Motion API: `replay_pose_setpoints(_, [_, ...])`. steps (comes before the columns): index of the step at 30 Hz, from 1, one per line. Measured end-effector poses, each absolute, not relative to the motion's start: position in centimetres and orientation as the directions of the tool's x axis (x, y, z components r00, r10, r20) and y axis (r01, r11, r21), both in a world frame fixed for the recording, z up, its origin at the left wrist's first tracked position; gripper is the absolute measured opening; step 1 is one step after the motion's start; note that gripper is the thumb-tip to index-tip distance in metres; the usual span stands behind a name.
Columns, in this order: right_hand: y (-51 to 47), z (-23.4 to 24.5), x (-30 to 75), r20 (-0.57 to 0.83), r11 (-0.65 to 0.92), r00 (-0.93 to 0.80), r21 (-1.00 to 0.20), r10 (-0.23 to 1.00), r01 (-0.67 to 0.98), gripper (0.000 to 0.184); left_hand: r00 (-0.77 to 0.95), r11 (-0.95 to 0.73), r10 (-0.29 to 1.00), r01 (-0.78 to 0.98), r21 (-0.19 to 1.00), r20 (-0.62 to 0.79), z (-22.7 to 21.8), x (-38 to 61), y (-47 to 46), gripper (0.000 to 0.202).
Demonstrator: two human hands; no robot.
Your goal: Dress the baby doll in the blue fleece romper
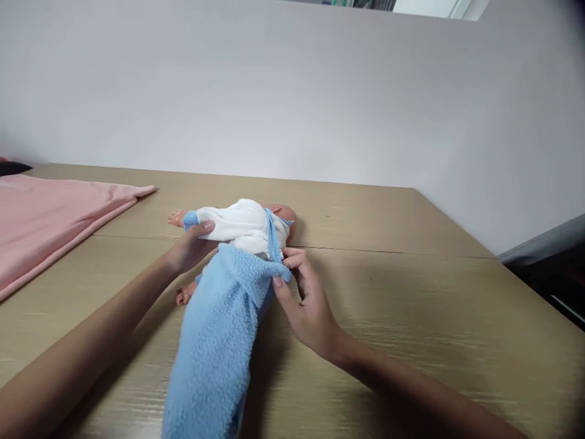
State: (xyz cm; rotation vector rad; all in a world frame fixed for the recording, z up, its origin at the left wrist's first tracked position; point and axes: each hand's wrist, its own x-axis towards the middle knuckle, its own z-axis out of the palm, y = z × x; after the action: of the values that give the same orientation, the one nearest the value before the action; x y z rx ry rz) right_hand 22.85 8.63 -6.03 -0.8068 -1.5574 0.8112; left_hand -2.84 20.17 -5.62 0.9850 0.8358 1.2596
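Observation:
A baby doll (286, 213) in a white fleece top (242, 221) and blue fleece trousers (214, 347) lies in front of me, its head at the far end. My left hand (192, 247) is closed on the doll's white sleeve near the blue cuff; the thumb is on top and the other fingers are hidden underneath. The fingers of my right hand (311, 305) pinch the upper edge of the blue trousers at the doll's right side. A blue strap (273, 238) runs from there toward the head. Both bare doll hands stick out to the left.
The doll rests on a wood-grain table (388, 305) with a seam across it. A pink cloth (59, 219) is spread at the left, with a dark item (13, 167) behind it. A pale wall (274, 91) rises at the back; something dark (548, 268) stands beyond the right edge.

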Motion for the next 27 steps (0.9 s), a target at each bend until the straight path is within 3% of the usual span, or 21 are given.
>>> replay_pose_setpoints(7, [9.9, -6.4, 21.4, 0.389, 0.374, -0.152, -0.92, 0.909, -0.118, 0.019, 0.206, -0.021, 0.97, -0.465, 0.885, 0.131, -8.5, -4.0, 21.1, 0.042])
replay_pose_setpoints(12, [10.0, -5.5, 20.8, 0.231, 0.208, -0.198, -0.969, 0.953, -0.131, 0.036, 0.19, -0.015, 0.973, -0.511, 0.859, 0.13, -9.1, -3.7, 21.0, 0.043])
replay_pose_setpoints(18, [10.0, -4.9, 21.3, 0.394, 0.401, -0.114, -0.914, 0.912, 0.054, 0.027, 0.173, -0.025, 0.975, -0.533, 0.846, 0.138, -9.2, -3.5, 20.9, 0.042])
replay_pose_setpoints(23, [10.6, -6.1, 21.0, 0.285, 0.27, -0.177, -0.957, 0.942, -0.104, 0.033, 0.178, -0.004, 0.975, -0.582, 0.813, 0.132, -9.5, -3.1, 20.8, 0.039])
replay_pose_setpoints(27, [10.9, -6.1, 21.0, 0.273, 0.275, -0.294, -0.961, 0.916, -0.035, 0.036, 0.135, 0.018, 0.987, -0.617, 0.787, 0.084, -9.2, -2.5, 20.4, 0.035])
